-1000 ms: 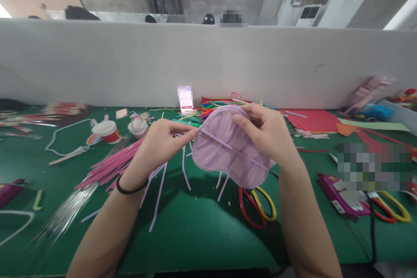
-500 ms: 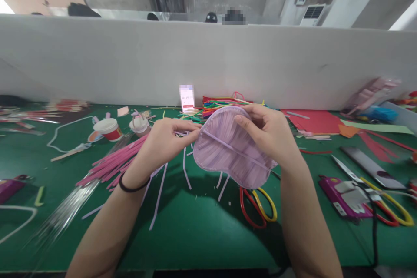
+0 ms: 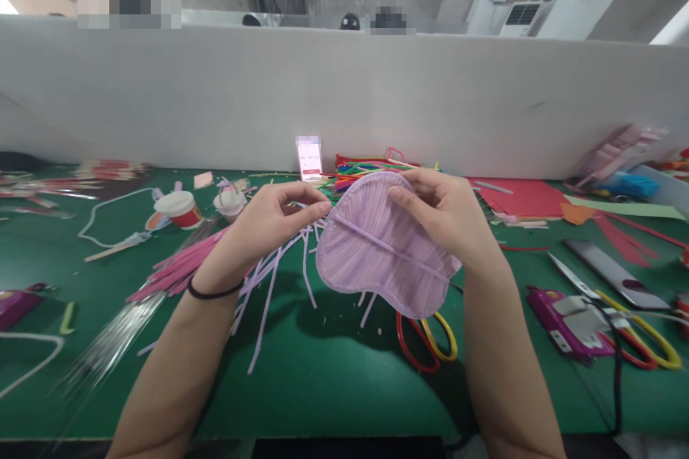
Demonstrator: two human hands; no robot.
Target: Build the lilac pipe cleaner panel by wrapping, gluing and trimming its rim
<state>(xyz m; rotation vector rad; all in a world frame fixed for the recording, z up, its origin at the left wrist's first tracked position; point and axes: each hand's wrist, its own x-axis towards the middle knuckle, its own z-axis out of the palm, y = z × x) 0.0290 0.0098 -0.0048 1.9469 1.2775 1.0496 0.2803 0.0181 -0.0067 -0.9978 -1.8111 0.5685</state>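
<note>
— Bundle of pink craft stems (image 3: 180,269) at the left?
— Yes, slanting toward the left forearm (image 3: 188,333), with a red-sleeved paper cup (image 3: 187,214) upright just behind.
— Next along?
— Loose lilac craft stems (image 3: 265,319), strewn below the left hand (image 3: 283,219). Thumb and forefinger tips close together, just beside the panel's upper-left edge; whether pinching or touching anything there, not clear from this view.
— And beneath?
— Green tabletop (image 3: 323,394), with a shadow under the raised work and most room for moving toward the near edge. Tighter at the back: multicoloured stems (image 3: 349,166) in a pile.
— Panel itself?
— Lilac two-lobed panel (image 3: 377,258), up off the table, broad face to the camera. Long axis down from upper left to lower right, slim rib across in nearly the same direction, notch in the lower edge.
— Below?
— Red-and-yellow-handled scissors (image 3: 429,343), near the lower-right lobe.
— Which hand nearer?
— Right hand (image 3: 441,215), firmly on the upper-right rim, thumb on the near face, other fingers behind. Bulk of the panel down and leftward from that grip, far edge close to the left fingertips.
— Farther right?
— Red paper sheets (image 3: 522,197), well apart from the panel.
</note>
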